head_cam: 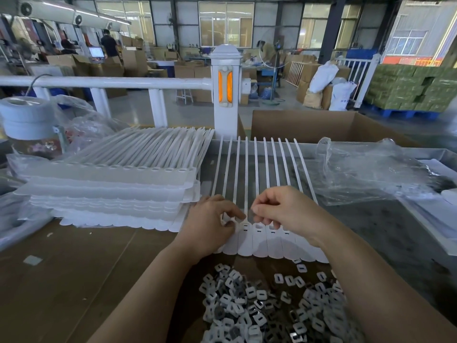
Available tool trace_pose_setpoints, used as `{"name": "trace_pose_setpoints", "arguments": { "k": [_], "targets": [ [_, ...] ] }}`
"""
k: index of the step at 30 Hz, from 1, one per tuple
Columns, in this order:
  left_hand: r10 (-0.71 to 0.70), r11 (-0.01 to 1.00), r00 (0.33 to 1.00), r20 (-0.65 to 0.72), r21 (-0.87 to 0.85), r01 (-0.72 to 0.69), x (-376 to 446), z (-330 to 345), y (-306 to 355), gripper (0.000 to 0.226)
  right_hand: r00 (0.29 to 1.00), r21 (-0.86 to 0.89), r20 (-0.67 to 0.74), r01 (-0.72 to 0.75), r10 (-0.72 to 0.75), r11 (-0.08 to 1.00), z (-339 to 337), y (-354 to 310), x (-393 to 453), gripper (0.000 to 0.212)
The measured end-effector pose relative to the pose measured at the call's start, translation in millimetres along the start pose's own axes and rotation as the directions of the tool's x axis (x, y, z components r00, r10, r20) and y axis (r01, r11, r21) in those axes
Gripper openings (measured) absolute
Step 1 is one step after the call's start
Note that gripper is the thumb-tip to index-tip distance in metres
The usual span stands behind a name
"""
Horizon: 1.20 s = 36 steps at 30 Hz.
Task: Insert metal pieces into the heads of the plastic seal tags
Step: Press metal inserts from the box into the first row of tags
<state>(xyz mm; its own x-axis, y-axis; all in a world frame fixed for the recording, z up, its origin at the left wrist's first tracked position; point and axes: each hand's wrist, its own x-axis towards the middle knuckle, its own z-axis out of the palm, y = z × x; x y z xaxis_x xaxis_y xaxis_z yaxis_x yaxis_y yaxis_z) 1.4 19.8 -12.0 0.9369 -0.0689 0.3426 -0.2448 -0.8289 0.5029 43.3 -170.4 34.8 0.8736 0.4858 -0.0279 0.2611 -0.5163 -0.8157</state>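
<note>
A joined row of white seal tags (259,240) lies flat on the counter (74,268), straps pointing away. The left hand (210,229) pinches at a tag head, its grip narrow; whether a metal piece sits between the fingertips I cannot tell. The right hand (286,209) rests curled fingers on neighbouring heads. A heap of metal pieces (267,308) lies just nearer, a stack of tag sheets (118,184) to the left

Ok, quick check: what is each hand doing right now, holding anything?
Left hand: fingers curled, pinching the head end of the strip of seal tags.
Right hand: fingers curled above the tag heads; cannot tell whether it holds a metal piece.
</note>
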Motion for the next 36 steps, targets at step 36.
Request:
{"name": "trace_pose_setpoints", "arguments": {
  "k": [36],
  "targets": [
    [-0.09,0.982,0.993,0.069,-0.157,0.1,-2.8,8.2,9.8,0.011,0.986,-0.232,-0.089,-0.157,0.14,0.96,9.3,14.7,6.3,0.023]
  ]
}}
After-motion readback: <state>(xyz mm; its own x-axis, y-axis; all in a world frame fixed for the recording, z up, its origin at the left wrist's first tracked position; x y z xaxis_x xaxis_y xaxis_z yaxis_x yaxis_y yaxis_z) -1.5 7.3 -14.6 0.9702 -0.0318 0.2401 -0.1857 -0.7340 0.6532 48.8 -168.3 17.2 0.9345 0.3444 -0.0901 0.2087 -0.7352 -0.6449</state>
